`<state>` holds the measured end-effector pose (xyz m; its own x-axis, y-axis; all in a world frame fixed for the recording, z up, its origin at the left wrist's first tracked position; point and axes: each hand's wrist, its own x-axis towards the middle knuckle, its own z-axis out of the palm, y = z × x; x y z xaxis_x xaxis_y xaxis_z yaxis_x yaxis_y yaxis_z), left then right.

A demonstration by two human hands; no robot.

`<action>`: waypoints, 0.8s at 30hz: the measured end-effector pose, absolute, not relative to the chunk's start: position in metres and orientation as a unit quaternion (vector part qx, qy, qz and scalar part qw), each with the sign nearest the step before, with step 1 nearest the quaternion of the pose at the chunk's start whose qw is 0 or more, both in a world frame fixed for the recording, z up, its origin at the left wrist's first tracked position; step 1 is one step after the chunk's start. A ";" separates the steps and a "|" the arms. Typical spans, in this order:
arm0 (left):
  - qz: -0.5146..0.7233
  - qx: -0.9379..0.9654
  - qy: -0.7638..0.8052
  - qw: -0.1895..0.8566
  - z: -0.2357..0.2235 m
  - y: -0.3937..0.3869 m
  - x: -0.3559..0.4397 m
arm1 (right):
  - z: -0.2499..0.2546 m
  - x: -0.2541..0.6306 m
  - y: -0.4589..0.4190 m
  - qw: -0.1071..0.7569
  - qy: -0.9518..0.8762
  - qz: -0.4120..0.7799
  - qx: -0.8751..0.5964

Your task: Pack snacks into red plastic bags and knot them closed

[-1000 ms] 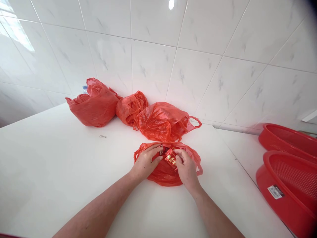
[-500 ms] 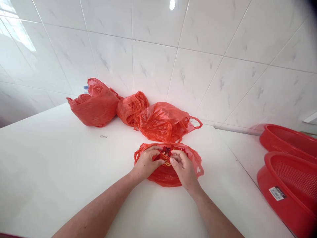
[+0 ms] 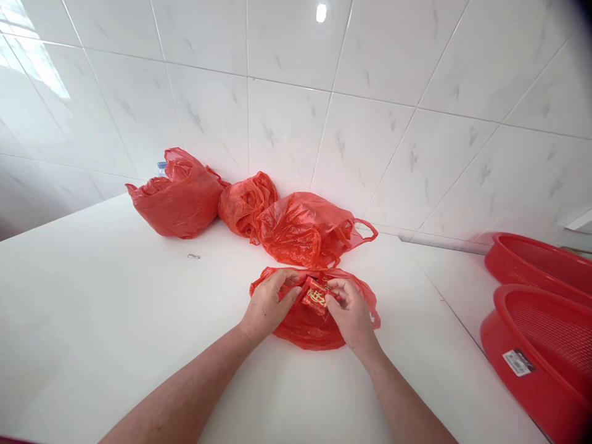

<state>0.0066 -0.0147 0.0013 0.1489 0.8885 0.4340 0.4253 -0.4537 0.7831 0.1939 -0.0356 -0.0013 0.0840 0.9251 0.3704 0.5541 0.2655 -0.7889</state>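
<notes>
An open red plastic bag (image 3: pixel 308 336) lies in front of me, with red wrapped packets inside it. My right hand (image 3: pixel 350 311) pinches a small red packet (image 3: pixel 316 297) with yellow lettering by its right side, over the bag's mouth. At the packet's left is my left hand (image 3: pixel 269 303), over the bag's left rim. Its thumb and fingers are apart, and I see nothing held between them. Other packets in the bag are partly covered by the hands and the front packet.
Along the tiled wall stand a bulging red bag (image 3: pixel 185 206), a bundled red bag (image 3: pixel 247 203) and another red bag (image 3: pixel 305 225) with a loop handle. A blue bottle cap (image 3: pixel 161 165) shows behind the leftmost. Red plastic baskets (image 3: pixel 522 330) are at right. A small scrap (image 3: pixel 193 256) lies on the white table (image 3: pixel 139 308).
The lettered packet has come up into clearer view, turned face-on in my right hand. My left thumb and fingers have moved apart and slightly away from it.
</notes>
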 end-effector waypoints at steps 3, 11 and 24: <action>0.472 0.714 0.455 0.246 0.000 -0.013 0.005 | 0.003 0.196 -0.035 0.487 -0.602 0.233 -0.589; 0.467 0.717 0.458 0.240 -0.001 -0.013 0.006 | 0.017 0.221 -0.032 0.472 -0.594 0.013 -0.651; 0.422 0.700 0.266 0.511 0.087 -0.079 -0.002 | 0.007 0.266 -0.015 0.279 -0.559 0.010 -0.781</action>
<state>-0.0023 -0.0787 0.0866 0.5019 0.8040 0.3187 -0.0599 -0.3353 0.9402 0.2660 -0.0152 0.0068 0.3749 0.8786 0.2958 0.8674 -0.2199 -0.4463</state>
